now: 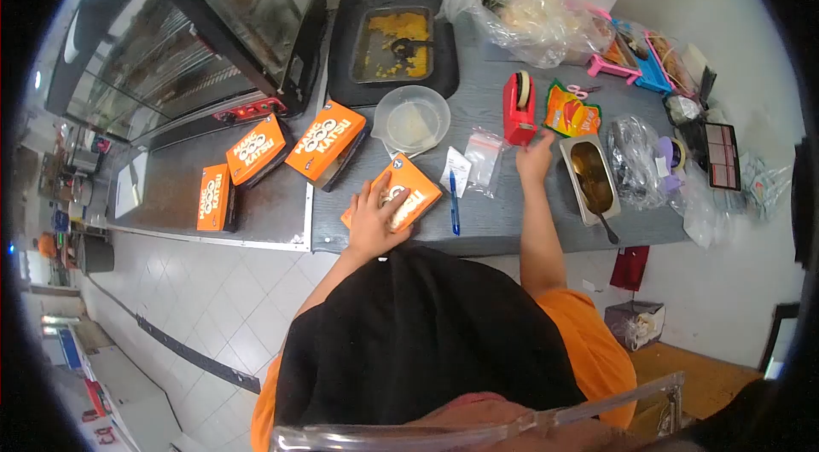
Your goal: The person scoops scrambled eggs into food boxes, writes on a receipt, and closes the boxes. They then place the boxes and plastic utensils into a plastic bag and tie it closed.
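Note:
My left hand (377,217) lies on top of an orange food box (415,188) with large white lettering, its fingers spread over the lid. Close to the front end of a red tape dispenser (514,115) is my right hand (535,160), thumb and fingers apart. Whether its fingertips touch the tape cannot be made out. Between the hands lie a blue pen (455,211), a white paper slip (458,169) and a clear zip bag (484,160). A steel pan (569,164) holding brown liquid and a ladle (604,222) is right of my right hand.
Three more orange boxes (326,141) stand at left, near a glass warming cabinet (196,34). Behind are a clear round tub (386,115) and a black-framed tray (350,68) of yellow food. An orange-green packet (572,111), pink scissors (582,91) and plastic bags (636,158) crowd the right.

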The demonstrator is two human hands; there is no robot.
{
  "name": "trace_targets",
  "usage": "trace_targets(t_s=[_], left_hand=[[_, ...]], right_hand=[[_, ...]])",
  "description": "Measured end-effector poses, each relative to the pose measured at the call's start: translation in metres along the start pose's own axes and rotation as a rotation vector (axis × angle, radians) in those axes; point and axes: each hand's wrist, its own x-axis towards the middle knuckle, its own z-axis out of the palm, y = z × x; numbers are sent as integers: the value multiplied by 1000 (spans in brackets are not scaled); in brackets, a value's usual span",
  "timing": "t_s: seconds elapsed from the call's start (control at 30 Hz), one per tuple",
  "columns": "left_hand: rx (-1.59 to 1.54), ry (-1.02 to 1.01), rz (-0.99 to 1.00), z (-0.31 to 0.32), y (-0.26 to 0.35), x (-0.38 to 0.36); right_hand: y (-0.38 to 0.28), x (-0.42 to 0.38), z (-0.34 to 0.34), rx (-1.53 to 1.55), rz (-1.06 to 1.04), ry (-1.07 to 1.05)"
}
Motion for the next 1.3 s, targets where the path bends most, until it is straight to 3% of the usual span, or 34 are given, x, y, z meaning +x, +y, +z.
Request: trace_targets(t_s=[0.07, 0.13, 0.27, 0.37, 0.57, 0.67, 0.73, 0.77, 0.8, 0.83, 0.9, 0.93, 1.0, 1.13, 1.17, 1.2, 1.3], left_hand=[[-40, 92, -21, 0, 0, -2], [-22, 134, -77, -5, 5, 1], [88, 210, -157, -23, 23, 16], [179, 248, -164, -29, 31, 22], [185, 331, -146, -28, 27, 19], [-215, 324, -216, -17, 9, 15], [-315, 319, -270, -8, 5, 10], [-410, 312, -320, -8, 6, 8], [-247, 245, -308, -10, 8, 7], [-247, 245, -308, -8, 6, 5], [53, 120, -266, 1, 1, 1], [122, 66, -261, 5, 1, 0], [84, 118, -233, 12, -10, 2], [108, 296, -264, -9, -57, 28], [156, 349, -324, -19, -76, 36], [157, 354, -325, -32, -94, 44], [345, 223, -309, -59, -127, 57]], right_hand=[[-37, -37, -26, 266, -206, -151], [-87, -82, -47, 515, -315, -456], [-138, -142, -49, 810, -255, -982], [-156, -153, -47, 621, -309, -919], [-152, -155, -44, 532, -438, -715], [-139, -152, -38, 460, -492, -676], [-121, -149, -26, 397, -524, -674], [-112, -145, -18, 342, -665, -527], [-103, -140, -13, 285, -801, -376], [-99, -134, -12, 285, -801, -376], [-91, -119, -13, -162, -664, -56], [-87, -111, -12, -158, -668, -57], [-79, -99, -4, -313, -388, -261], [-66, -86, 17, -138, -349, -410], [-62, -86, 23, 112, -288, -403], [-61, -83, 26, 362, -223, -392], [-60, -80, 22, 511, -228, -350]])
